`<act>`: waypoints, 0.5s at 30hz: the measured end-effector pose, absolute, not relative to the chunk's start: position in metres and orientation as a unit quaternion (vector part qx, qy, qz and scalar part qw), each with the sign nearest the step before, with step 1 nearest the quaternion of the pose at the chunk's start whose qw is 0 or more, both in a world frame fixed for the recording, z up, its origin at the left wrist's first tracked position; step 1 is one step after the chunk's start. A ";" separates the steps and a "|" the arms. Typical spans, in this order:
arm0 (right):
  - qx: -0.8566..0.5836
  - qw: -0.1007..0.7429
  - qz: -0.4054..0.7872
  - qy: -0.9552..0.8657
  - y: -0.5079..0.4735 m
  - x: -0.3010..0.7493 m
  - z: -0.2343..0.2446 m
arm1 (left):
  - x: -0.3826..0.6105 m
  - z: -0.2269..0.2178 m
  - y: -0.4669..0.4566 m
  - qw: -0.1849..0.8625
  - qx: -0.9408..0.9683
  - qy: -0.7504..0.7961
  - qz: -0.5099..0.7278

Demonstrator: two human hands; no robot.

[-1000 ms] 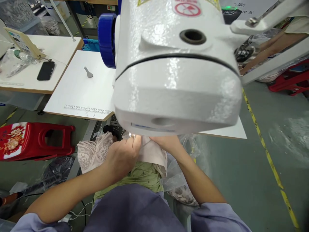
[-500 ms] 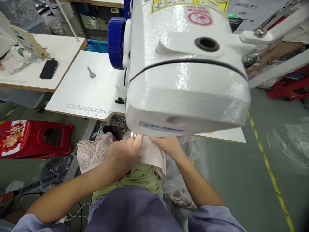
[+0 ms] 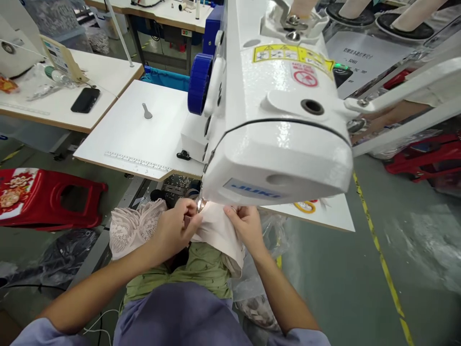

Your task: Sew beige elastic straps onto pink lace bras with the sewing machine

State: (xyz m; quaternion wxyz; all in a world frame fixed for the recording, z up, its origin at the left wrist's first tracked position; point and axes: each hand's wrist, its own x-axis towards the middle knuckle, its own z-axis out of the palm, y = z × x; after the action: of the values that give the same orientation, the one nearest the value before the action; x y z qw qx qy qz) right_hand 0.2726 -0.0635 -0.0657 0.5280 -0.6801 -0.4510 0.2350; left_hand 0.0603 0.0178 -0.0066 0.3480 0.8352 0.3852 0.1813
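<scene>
A pale pink fabric piece [image 3: 218, 228] hangs over my lap below the head of a white sewing machine [image 3: 284, 154]. My left hand [image 3: 176, 226] pinches its left edge, close to the metal presser foot area [image 3: 200, 204]. At the fabric's right side, my right hand [image 3: 247, 228] grips the upper edge between thumb and fingers. The machine head hides part of the sewing area behind the hands. Pale pink lace bra cups [image 3: 135, 226] lie stacked just left of my left hand.
The white machine table [image 3: 133, 129] carries a ruler strip [image 3: 137, 162] and a small grey tool [image 3: 146, 111]. Yellow-handled scissors [image 3: 305, 206] lie on its right part. A red stool [image 3: 54, 199] stands at left, and a black phone [image 3: 85, 100] rests on the neighbouring table.
My view has shifted, so more of the machine's top shows. My left fingers have opened out a little from their tighter curl beside the presser foot. Both hands still hold the fabric.
</scene>
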 end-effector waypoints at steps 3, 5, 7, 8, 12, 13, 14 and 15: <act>-0.701 0.499 0.235 -0.452 -0.081 0.265 -0.061 | 0.058 0.000 0.023 0.474 0.775 0.391 0.149; -0.694 0.477 0.271 -0.467 -0.097 0.253 -0.052 | 0.056 0.003 0.026 0.536 0.763 0.351 0.081; -0.674 0.473 0.320 -0.469 -0.116 0.235 -0.044 | 0.053 0.004 0.026 0.605 0.737 0.300 0.025; -0.662 0.476 0.343 -0.466 -0.125 0.225 -0.040 | 0.050 0.004 0.024 0.642 0.716 0.274 0.011; -0.617 0.497 0.387 -0.472 -0.134 0.184 -0.030 | 0.025 0.010 0.017 0.705 0.653 0.268 0.061; -0.600 0.491 0.393 -0.495 -0.127 0.174 -0.028 | 0.014 0.015 0.017 0.684 0.660 0.297 0.088; -0.579 0.481 0.400 -0.523 -0.118 0.165 -0.027 | 0.003 0.021 0.017 0.654 0.671 0.330 0.113; -0.557 0.469 0.411 -0.548 -0.106 0.156 -0.026 | -0.009 0.028 0.018 0.623 0.681 0.361 0.132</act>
State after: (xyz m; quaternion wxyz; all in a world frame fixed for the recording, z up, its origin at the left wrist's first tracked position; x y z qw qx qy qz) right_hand 0.1562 -0.1055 -0.0257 0.4693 -0.5573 -0.5480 0.4108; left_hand -0.0086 0.0179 0.0277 0.6231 0.6812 0.3611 0.1316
